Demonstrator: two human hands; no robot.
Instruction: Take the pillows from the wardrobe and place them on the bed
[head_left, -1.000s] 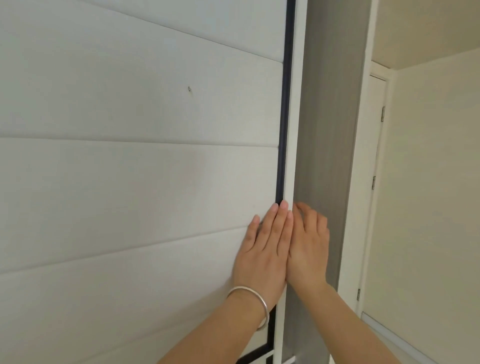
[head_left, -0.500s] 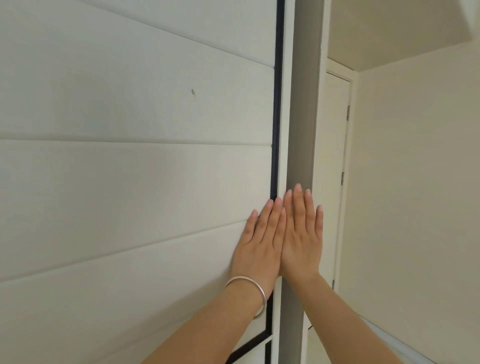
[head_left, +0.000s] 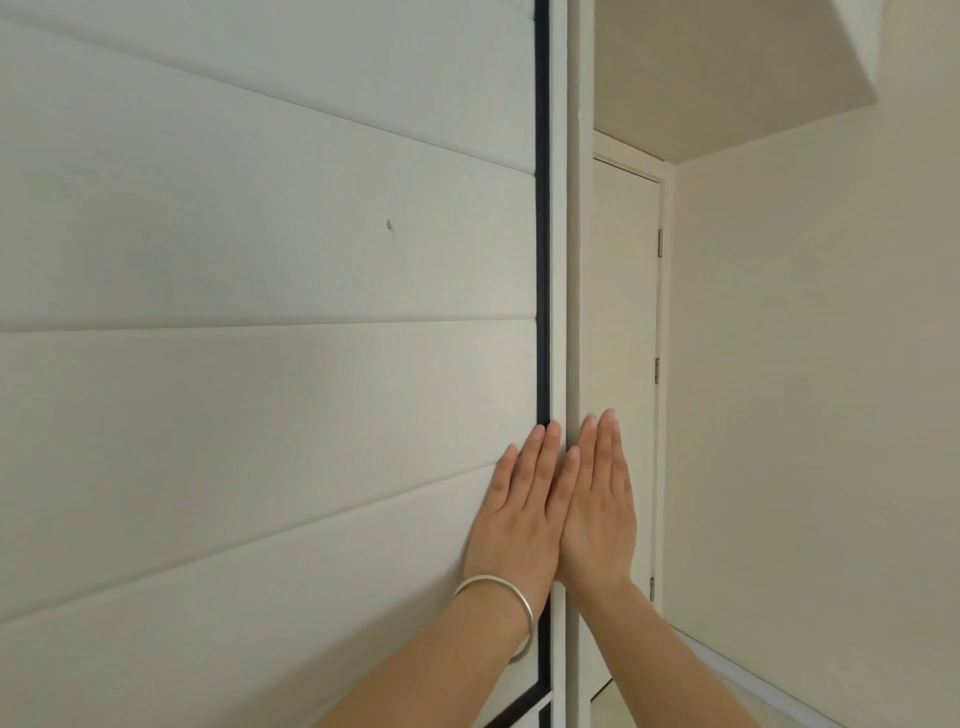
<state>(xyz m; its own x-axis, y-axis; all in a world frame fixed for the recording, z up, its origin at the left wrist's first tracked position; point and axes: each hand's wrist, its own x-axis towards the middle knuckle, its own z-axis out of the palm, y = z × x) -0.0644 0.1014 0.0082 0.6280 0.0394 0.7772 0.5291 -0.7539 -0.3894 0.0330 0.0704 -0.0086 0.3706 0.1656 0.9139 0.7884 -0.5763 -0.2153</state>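
Left hand (head_left: 511, 512): flat, fingers together, holding nothing, pressed on wardrobe door (head_left: 270, 395)
Right hand (head_left: 597, 512): flat, empty, alongside at door edge (head_left: 563, 312)
Pillows: out of sight, probably behind door
Handling: likely light, soft, bulky; best gripped with both hands at opposite ends
Door: smooth pale panels, horizontal grooves, dark trim
Bracelet (head_left: 506, 605): thin silver band

- Single head-worn view; no second view to share the scene.
- It faces forward and slightly upward, very close to the wardrobe door (head_left: 260, 415), seen at a sharp angle.
- The room door (head_left: 626, 364) and ceiling (head_left: 727, 78) lie farther off, right.
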